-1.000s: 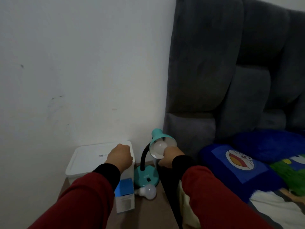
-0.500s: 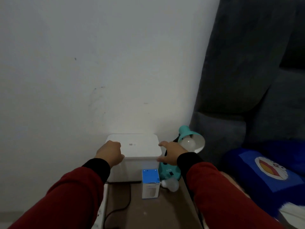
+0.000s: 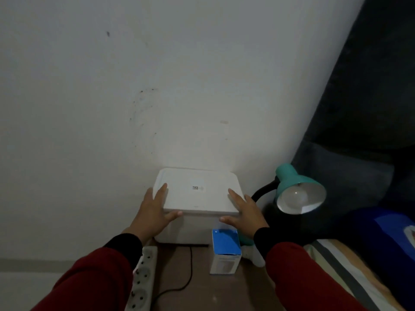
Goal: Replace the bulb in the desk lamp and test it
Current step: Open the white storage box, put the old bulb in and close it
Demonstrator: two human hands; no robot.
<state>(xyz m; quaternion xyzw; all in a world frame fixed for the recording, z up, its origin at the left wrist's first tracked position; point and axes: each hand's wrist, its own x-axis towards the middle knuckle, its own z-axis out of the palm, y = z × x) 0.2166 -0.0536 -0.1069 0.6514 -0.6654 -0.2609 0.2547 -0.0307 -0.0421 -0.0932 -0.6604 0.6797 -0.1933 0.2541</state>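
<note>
The teal desk lamp (image 3: 292, 182) stands at the right of the brown bedside table (image 3: 202, 295), its shade facing me with an unlit white bulb (image 3: 294, 197) seated inside. A blue-and-white bulb carton (image 3: 225, 250) stands upright in front of it. Part of a loose white bulb (image 3: 252, 254) shows behind my right wrist. My left hand (image 3: 152, 212) and my right hand (image 3: 244, 212) hold the two ends of the lid of a white plastic box (image 3: 197, 189), fingers on top and thumbs at its front rim.
A white power strip (image 3: 143, 277) lies along the table's left edge, with a black cable (image 3: 190, 272) running across the tabletop. The white wall is right behind the box. A dark padded headboard (image 3: 370, 108) and the bed (image 3: 336, 265) are to the right.
My right hand left the bulb in the lamp shade and moved left onto the white box. Both hands spread over the lid's ends. The view swung left and down.
</note>
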